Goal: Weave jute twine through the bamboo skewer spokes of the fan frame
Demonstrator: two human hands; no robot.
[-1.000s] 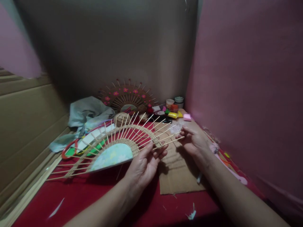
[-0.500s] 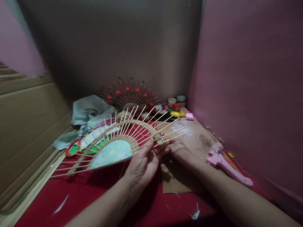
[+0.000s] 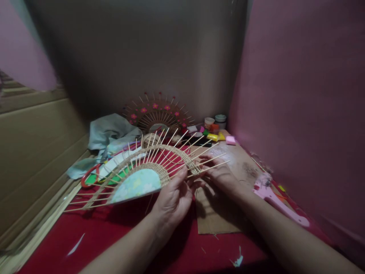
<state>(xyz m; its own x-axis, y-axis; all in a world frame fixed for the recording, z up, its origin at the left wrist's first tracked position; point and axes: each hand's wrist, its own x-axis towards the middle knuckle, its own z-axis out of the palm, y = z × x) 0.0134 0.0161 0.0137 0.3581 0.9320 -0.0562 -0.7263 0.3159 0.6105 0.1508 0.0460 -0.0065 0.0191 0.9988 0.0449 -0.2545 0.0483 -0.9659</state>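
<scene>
A half-round woven fan of thin sticks is held tilted above the table. Two bands of twisted twine run across its sticks, and a pale blue, yellow-flecked half disc forms its base. My left hand grips the fan's right side, thumb on top near the end of the outer band. At that same end, my right hand has its fingers bent around the outermost sticks. Whether a loose twine end lies between its fingertips is too blurred to see.
Behind stands a finished fan with pink flowers. Red-handled scissors, grey cloth and a twine ball lie left and back. Right are a cardboard sheet, a pink glue gun and colourful clay packets.
My right hand's fingers have spread and shifted up among the outer sticks. The left hand keeps its hold on the fan. The whole view has shifted slightly.
</scene>
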